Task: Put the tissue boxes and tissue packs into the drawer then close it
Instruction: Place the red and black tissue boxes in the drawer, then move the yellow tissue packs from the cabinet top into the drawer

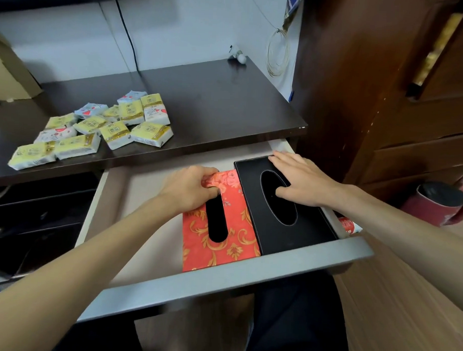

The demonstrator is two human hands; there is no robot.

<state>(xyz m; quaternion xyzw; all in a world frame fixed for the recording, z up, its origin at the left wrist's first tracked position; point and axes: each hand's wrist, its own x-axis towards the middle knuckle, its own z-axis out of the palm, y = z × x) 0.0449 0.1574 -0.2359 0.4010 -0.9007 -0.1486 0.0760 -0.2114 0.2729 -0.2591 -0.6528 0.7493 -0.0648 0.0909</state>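
Drawer (229,280) with two tissue boxes, left hand (190,189) fingers gripping red (220,243), right (303,178) flat on black (289,230)

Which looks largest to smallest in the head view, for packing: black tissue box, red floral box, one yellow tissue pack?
1. black tissue box
2. red floral box, close behind; partly under the left hand, so unsure
3. yellow tissue pack, farther away

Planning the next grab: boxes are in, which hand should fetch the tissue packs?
Left, probably. The tissue packs lie on the desk's left side, nearer the left hand; the right hand rests on the black box at the drawer's right.
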